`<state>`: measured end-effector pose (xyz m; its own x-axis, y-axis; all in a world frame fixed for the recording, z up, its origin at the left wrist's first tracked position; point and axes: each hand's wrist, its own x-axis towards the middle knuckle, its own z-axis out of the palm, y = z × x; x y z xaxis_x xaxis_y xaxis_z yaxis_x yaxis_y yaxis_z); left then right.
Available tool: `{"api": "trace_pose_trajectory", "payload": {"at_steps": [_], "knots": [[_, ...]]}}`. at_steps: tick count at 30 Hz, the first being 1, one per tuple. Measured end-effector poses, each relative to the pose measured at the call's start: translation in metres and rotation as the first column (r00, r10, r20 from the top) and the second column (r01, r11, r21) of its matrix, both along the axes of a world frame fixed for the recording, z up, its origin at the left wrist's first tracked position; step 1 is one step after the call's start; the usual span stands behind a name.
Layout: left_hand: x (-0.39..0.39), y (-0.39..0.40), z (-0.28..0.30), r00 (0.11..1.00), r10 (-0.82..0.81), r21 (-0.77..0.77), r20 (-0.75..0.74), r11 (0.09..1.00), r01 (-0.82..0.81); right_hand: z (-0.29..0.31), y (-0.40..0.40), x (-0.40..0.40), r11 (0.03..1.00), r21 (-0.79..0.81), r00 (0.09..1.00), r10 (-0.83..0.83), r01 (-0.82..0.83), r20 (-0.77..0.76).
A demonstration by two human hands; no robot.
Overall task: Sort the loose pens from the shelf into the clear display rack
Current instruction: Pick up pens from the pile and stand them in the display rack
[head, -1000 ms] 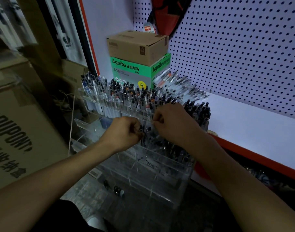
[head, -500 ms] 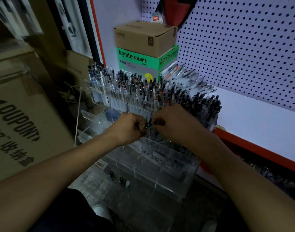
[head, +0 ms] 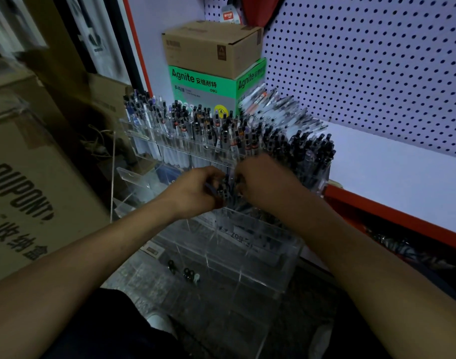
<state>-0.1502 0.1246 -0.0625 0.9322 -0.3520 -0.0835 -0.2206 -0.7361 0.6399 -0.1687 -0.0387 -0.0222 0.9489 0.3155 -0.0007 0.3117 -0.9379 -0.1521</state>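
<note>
Head view: both my hands sit at frame centre, over the middle tier of the clear display rack (head: 247, 244). My left hand (head: 195, 193) is curled round a small bunch of pens (head: 223, 189), thumb toward 3 o'clock. My right hand (head: 263, 177) is curled too, fingertips touching the same bunch from the 3 o'clock side; motion blur there, so I can't tell exactly how many pens it pinches.

Pens in the grip: long axis near upright, cap ends up toward 12 o'clock, lower ends down in the rack's middle row. Exact compartment not readable behind my fingers.

Rack's back row (head: 195, 130) at 12 o'clock of my hands is packed with upright pens, tops tilted slightly away from me. Right-hand block of dark-capped pens (head: 312, 151) at 2 o'clock, same upright axis. Lower front tiers at 6 o'clock are mostly bare acrylic; a few small dark caps (head: 188, 274) lie on the floor at 7 o'clock, seen through the acrylic.

Loose pens (head: 276, 110) lie piled on the white shelf (head: 390, 172) at 1 o'clock, long axes roughly flat, running from 7 toward 1 o'clock, just behind the rack.

Green Agnite box (head: 203, 86) at 12 o'clock, brown carton (head: 211, 50) stacked on it. Pegboard (head: 364, 60) at 2 o'clock. Big cardboard box (head: 22, 177) at 9 o'clock.
</note>
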Motion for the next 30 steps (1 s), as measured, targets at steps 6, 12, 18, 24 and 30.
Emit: {"api": "trace_pose_trajectory", "payload": {"at_steps": [6, 12, 18, 24, 30], "knots": [[-0.004, -0.015, 0.000, 0.996, -0.081, 0.058, 0.044, 0.995, 0.079, 0.022, -0.028, -0.021, 0.990, -0.134, 0.994, 0.064, -0.053, 0.084], [-0.006, -0.025, -0.001, 0.999, 0.011, 0.085, 0.052, 0.996, -0.016, 0.007, -0.020, -0.028, 0.925, -0.370, 0.996, 0.094, -0.082, 0.014], [-0.004, -0.029, 0.001, 0.993, 0.087, 0.057, 0.077, 0.994, -0.092, -0.004, -0.025, -0.021, 0.960, -0.265, 0.988, 0.120, -0.090, 0.097], [-0.002, -0.027, 0.004, 0.969, 0.212, -0.195, -0.125, 0.953, -0.233, -0.008, -0.025, -0.014, 0.973, -0.209, 0.983, 0.129, -0.100, 0.133], [-0.009, -0.031, 0.000, 0.997, 0.037, -0.113, -0.066, 0.993, -0.044, -0.001, -0.037, -0.006, 0.992, 0.104, 0.997, 0.066, -0.071, 0.049]]}}
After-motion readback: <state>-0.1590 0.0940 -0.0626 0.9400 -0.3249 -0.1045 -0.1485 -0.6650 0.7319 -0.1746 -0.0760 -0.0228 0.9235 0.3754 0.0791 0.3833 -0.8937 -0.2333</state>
